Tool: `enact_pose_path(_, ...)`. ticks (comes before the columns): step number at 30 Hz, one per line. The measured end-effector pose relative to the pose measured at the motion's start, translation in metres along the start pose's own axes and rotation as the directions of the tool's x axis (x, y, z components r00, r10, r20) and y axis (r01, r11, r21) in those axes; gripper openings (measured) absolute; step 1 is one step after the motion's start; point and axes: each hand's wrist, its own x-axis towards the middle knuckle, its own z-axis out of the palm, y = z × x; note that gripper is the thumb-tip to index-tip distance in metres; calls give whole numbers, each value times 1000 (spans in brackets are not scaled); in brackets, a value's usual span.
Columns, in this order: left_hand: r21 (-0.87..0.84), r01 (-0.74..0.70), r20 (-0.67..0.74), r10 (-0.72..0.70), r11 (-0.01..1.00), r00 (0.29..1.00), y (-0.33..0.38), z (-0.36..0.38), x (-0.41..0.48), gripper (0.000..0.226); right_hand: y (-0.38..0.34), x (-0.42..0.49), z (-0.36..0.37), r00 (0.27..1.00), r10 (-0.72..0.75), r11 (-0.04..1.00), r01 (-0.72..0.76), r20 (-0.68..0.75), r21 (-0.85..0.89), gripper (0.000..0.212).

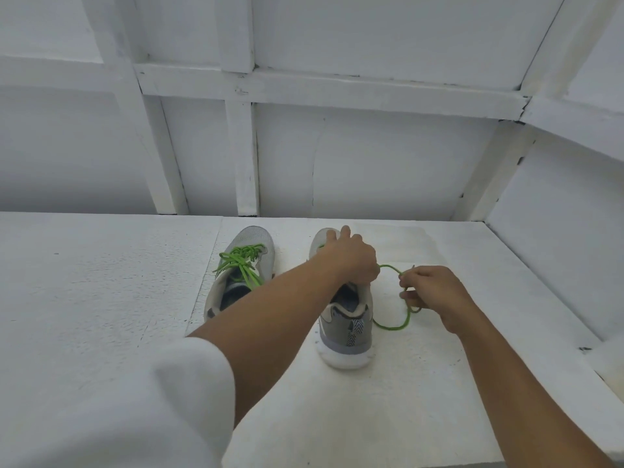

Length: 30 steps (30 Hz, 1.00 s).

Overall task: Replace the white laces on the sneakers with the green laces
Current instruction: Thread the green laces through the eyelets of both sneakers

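Two grey sneakers stand side by side on the white table [101, 298], toes pointing away from me. The left sneaker [236, 271] carries a green lace [241, 260] threaded and tied in a bow. My left hand [351, 256] lies over the lacing area of the right sneaker [346, 329], fingers curled down on it, hiding the eyelets. A loose green lace [395, 324] runs from under that hand out to the right and loops on the table beside the shoe. My right hand [432, 292] pinches this lace to the right of the shoe.
White panelled walls with wooden battens [241, 157] close off the table at the back and on the right. Bare table surface stretches to the left of the shoes and towards me. No white laces are in view.
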Motion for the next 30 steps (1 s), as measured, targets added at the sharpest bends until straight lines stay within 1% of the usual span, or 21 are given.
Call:
enact_pose_path(2,-24,4,-6,-4,1000,1000,-1,-2,0,45,-3,-2,-1,996,62,998,-64,67,30,11)
enact_pose_path(4,-91,10,4,-10,996,1000,-2,-6,-1,44,-7,-5,-3,986,99,995,-102,131,17,15)
enact_pose_path(7,-296,7,-7,-10,955,1000,-2,-17,-6,35,-15,-8,-5,975,116,993,-119,190,5,26)
enact_pose_path(9,-474,-45,-42,28,880,999,-4,-28,-12,34,-21,-10,-5,974,103,994,-106,202,2,27)
enact_pose_path(11,-654,-97,-89,51,750,995,-9,-42,-20,27,-27,-11,-5,981,54,998,-50,188,-30,29)
enact_pose_path(12,-704,-112,-109,50,701,993,-11,-50,-23,23,-31,-12,-6,984,18,999,-9,178,-48,30)
enact_pose_path(13,-727,-126,-133,41,675,990,-14,-57,-26,21,-36,-13,-6,986,-20,998,30,167,-62,32)
enact_pose_path(15,-732,-164,-186,37,662,982,-17,-70,-33,23,-48,-15,-9,986,-79,993,90,145,-74,31)
enact_pose_path(17,-690,-202,-241,42,695,970,-19,-80,-35,27,-59,-16,-13,978,-114,993,118,174,-12,24)
enact_pose_path(19,-625,-211,-284,33,752,958,-20,-84,-36,33,-71,-15,-19,955,-122,982,75,272,176,22)
enact_pose_path(20,-586,-211,-303,30,782,952,-19,-84,-36,34,-77,-13,-23,935,-137,956,39,327,290,24)
enact_pose_path(22,-493,-201,-335,29,846,942,-18,-79,-35,32,-88,-6,-30,897,-182,861,-52,402,506,26)
enact_pose_path(24,-418,-190,-397,9,889,918,-17,-69,-38,28,-96,3,-35,875,-189,757,-161,447,634,25)
enact_pose_path(25,-407,-214,-437,16,888,899,-16,-63,-40,26,-98,8,-35,872,-173,725,-203,458,659,27)
enact_pose_path(27,-442,-309,-485,66,842,872,-14,-50,-48,24,-101,18,-32,886,-125,715,-232,447,660,34)
enact_pose_path(28,-466,-338,-485,83,818,870,-13,-44,-51,24,-103,23,-30,902,-104,715,-225,419,662,34)
enact_pose_path(30,-476,-329,-467,82,816,880,-9,-31,-57,28,-110,31,-26,936,-71,704,-197,344,683,24)
